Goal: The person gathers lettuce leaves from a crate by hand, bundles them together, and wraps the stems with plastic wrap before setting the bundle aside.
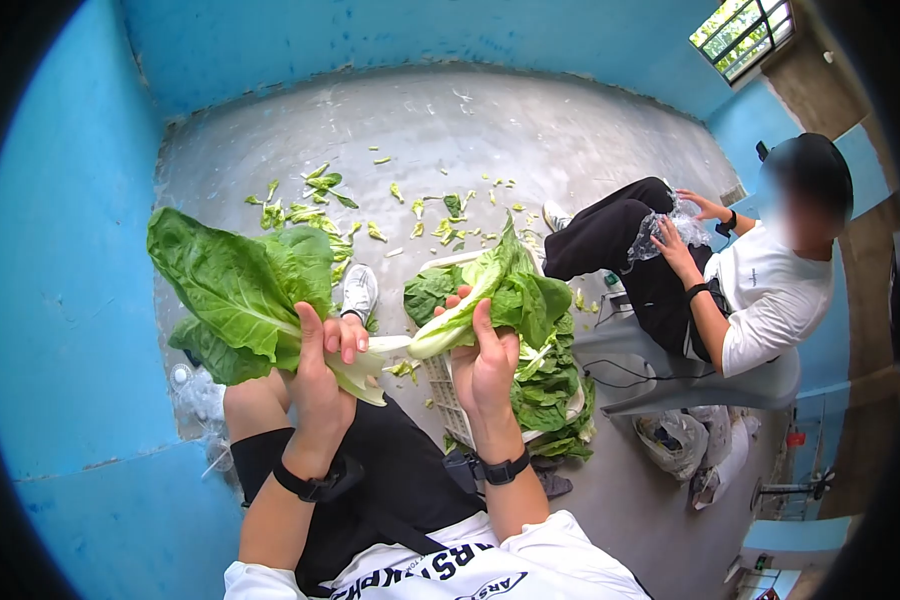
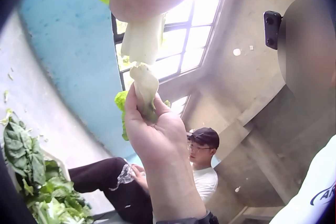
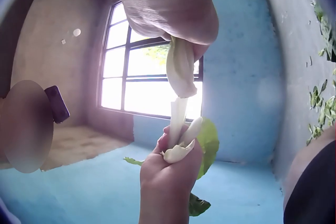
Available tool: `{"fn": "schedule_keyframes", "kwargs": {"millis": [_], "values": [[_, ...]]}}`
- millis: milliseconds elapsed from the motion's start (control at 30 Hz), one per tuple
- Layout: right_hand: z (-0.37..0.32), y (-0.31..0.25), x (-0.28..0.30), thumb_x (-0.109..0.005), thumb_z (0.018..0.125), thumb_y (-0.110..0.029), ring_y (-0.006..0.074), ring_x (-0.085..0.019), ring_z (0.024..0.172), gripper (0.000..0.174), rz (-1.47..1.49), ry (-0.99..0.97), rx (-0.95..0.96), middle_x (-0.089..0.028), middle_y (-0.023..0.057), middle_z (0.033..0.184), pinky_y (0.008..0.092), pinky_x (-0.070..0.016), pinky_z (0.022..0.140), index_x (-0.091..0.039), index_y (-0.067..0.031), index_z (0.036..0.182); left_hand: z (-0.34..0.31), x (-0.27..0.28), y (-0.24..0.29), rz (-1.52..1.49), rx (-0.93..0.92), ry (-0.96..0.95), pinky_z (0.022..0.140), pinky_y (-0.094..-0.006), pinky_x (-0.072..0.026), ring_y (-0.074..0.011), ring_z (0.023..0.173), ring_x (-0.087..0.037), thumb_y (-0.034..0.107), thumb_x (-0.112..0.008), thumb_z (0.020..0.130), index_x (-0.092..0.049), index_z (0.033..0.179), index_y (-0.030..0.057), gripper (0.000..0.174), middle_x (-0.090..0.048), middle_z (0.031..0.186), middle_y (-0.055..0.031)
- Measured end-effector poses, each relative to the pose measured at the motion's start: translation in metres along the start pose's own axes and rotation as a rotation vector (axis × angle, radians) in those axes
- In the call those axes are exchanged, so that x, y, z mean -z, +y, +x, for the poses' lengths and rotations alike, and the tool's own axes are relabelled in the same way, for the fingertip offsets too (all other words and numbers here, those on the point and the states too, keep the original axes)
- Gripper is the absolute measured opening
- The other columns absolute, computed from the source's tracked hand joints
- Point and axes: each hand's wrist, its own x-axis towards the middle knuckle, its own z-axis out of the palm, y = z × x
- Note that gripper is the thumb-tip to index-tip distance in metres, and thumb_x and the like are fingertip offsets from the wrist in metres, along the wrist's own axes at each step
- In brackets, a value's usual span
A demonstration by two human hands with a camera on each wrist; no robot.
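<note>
My left hand (image 1: 320, 375) grips several large leafy greens (image 1: 255, 300) by their white stalks, with the broad leaves fanning out to the left. In the right wrist view, pale stalk ends (image 3: 179, 148) poke out of that hand. My right hand (image 1: 485, 365) holds a smaller leafy green (image 1: 500, 300), its thumb laid along the white stalk. From the left wrist view, thumb and fingers pinch this stalk (image 2: 146, 87). The stalk ends from both hands meet or overlap between them. Below the right hand stands a white plastic crate (image 1: 440, 390) heaped with more greens (image 1: 545, 390).
Torn leaf scraps (image 1: 320, 215) litter the concrete floor ahead. On the right, a seated person (image 1: 770, 270) handles clear plastic (image 1: 670, 235). Filled plastic bags (image 1: 685, 450) lie below that person's grey chair (image 1: 690, 365). A blue wall (image 1: 80, 250) runs along the left.
</note>
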Motion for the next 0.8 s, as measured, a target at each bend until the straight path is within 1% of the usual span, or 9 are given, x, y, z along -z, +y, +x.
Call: {"fn": "schedule_keyframes", "kwargs": {"millis": [233, 300, 400, 533, 600, 667, 700, 733, 800], "values": [[0.002, -0.006, -0.004, -0.053, 0.101, -0.018, 0.0202, -0.061, 0.104, 0.032, 0.053, 0.032, 0.022, -0.059, 0.0105, 0.116, 0.041, -0.0543, 0.093, -0.05, 0.0026, 0.125, -0.003, -0.012, -0.001, -0.012, -0.037, 0.027, 0.07, -0.0274, -0.0405, -0.0152, 0.065, -0.045, 0.048, -0.048, 0.099, -0.038, 0.067, 0.012, 0.049, -0.038, 0.06, 0.0], [0.002, -0.006, -0.004, -0.053, 0.101, -0.018, 0.0201, -0.061, 0.104, 0.033, 0.069, 0.022, 0.027, -0.059, 0.0107, 0.117, 0.0417, -0.0542, 0.093, -0.049, 0.0023, 0.127, -0.005, -0.02, 0.001, -0.012, -0.076, 0.062, 0.068, -0.0269, -0.0401, -0.0107, 0.06, -0.039, 0.044, -0.051, 0.1, -0.037, 0.07, 0.0133, 0.045, -0.033, 0.064, 0.0023], [-0.003, -0.007, -0.004, -0.053, 0.101, -0.018, 0.0201, -0.061, 0.104, 0.033, 0.079, 0.021, 0.045, -0.059, 0.0105, 0.117, 0.0417, -0.054, 0.093, -0.049, 0.0022, 0.127, -0.007, -0.015, -0.004, -0.083, -0.084, 0.143, 0.068, -0.027, -0.0403, -0.0109, 0.06, -0.039, 0.044, -0.051, 0.099, -0.038, 0.071, 0.0129, 0.044, -0.033, 0.065, 0.0021], [-0.007, -0.008, -0.003, -0.053, 0.101, -0.018, 0.0202, -0.061, 0.104, 0.032, 0.068, 0.008, 0.065, -0.059, 0.0105, 0.117, 0.0411, -0.0539, 0.093, -0.05, 0.0021, 0.126, -0.016, -0.015, -0.008, -0.095, -0.047, 0.132, 0.068, -0.0275, -0.0405, -0.0109, 0.06, -0.038, 0.045, -0.052, 0.099, -0.038, 0.071, 0.0129, 0.044, -0.033, 0.065, 0.0021], [-0.006, -0.007, -0.001, -0.053, 0.101, -0.018, 0.0195, -0.061, 0.101, 0.03, 0.085, 0.068, 0.076, -0.06, 0.0104, 0.113, 0.0399, -0.0538, 0.09, -0.052, 0.003, 0.123, -0.016, -0.014, -0.011, -0.052, -0.147, 0.205, 0.068, -0.0274, -0.04, -0.0104, 0.061, -0.038, 0.047, -0.053, 0.098, -0.037, 0.071, 0.0138, 0.046, -0.033, 0.063, 0.0029], [0.018, -0.018, 0.041, -0.049, 0.102, -0.019, 0.0191, -0.06, 0.099, 0.028, 0.054, 0.211, 0.219, -0.061, 0.0111, 0.108, 0.0385, -0.0517, 0.089, -0.051, 0.0017, 0.122, -0.007, 0.016, 0.009, 0.015, -0.248, 0.24, 0.069, -0.025, -0.0389, -0.0108, 0.061, -0.04, 0.05, -0.054, 0.096, -0.04, 0.069, 0.0145, 0.046, -0.034, 0.063, 0.0032], [0.032, -0.026, 0.071, -0.047, 0.103, -0.021, 0.0204, -0.061, 0.094, 0.029, -0.03, 0.168, 0.308, -0.063, 0.0132, 0.102, 0.0368, -0.0511, 0.087, -0.052, 0.0024, 0.119, -0.003, 0.022, 0.027, -0.131, -0.27, 0.258, 0.066, -0.025, -0.0388, -0.0098, 0.06, -0.039, 0.047, -0.059, 0.095, -0.043, 0.07, 0.0145, 0.044, -0.036, 0.063, 0.0031], [0.034, -0.037, 0.075, -0.047, 0.103, -0.022, 0.0218, -0.062, 0.092, 0.03, -0.083, 0.075, 0.276, -0.064, 0.0149, 0.1, 0.0364, -0.0518, 0.085, -0.053, 0.0038, 0.117, 0.004, 0.027, 0.033, -0.133, -0.273, 0.258, 0.066, -0.025, -0.0388, -0.0098, 0.06, -0.039, 0.047, -0.059, 0.095, -0.043, 0.07, 0.0145, 0.044, -0.036, 0.063, 0.0031], [0.024, -0.042, 0.064, -0.049, 0.102, -0.019, 0.0226, -0.064, 0.092, 0.028, -0.215, 0.012, 0.189, -0.064, 0.015, 0.102, 0.0371, -0.0528, 0.083, -0.053, 0.0038, 0.118, 0.006, 0.037, 0.042, -0.066, -0.191, 0.2, 0.062, -0.0247, -0.0384, -0.008, 0.059, -0.039, 0.042, -0.065, 0.093, -0.042, 0.07, 0.015, 0.042, -0.036, 0.063, 0.003]]}}
